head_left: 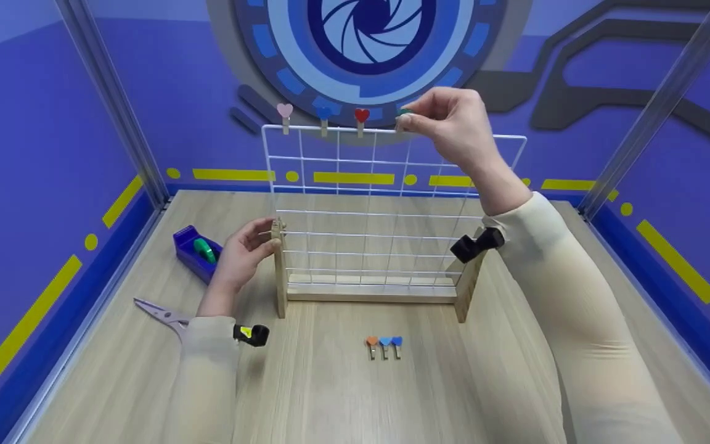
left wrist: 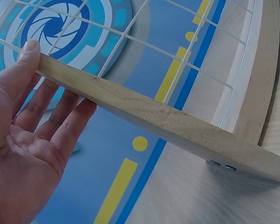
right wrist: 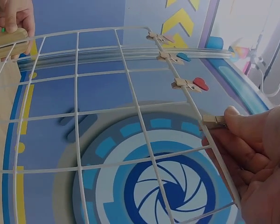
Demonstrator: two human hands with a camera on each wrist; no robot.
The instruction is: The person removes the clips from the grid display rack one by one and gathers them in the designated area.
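My left hand (head_left: 241, 259) holds the top of the left wooden post (head_left: 280, 277) of a white wire grid rack (head_left: 370, 213), thumb on one side and fingers on the other. At the rack's top wire, my right hand (head_left: 457, 126) pinches a small wooden clothespin (right wrist: 213, 121); a bit of green shows at its end in the head view. The pin meets the wire, but its bite is partly hidden. Left of it along that wire are clothespins with a red heart (head_left: 362, 116), a blue heart (head_left: 324, 113) and a pink heart (head_left: 285, 111).
An orange-heart clothespin (head_left: 372, 346) and two blue-heart clothespins (head_left: 385, 346) lie on the wooden table (head_left: 324, 382) before the rack. At left are a purple holder (head_left: 185, 237) with a green item (head_left: 204, 250) and scissors (head_left: 161, 313), partly behind the left arm. Printed walls surround the table.
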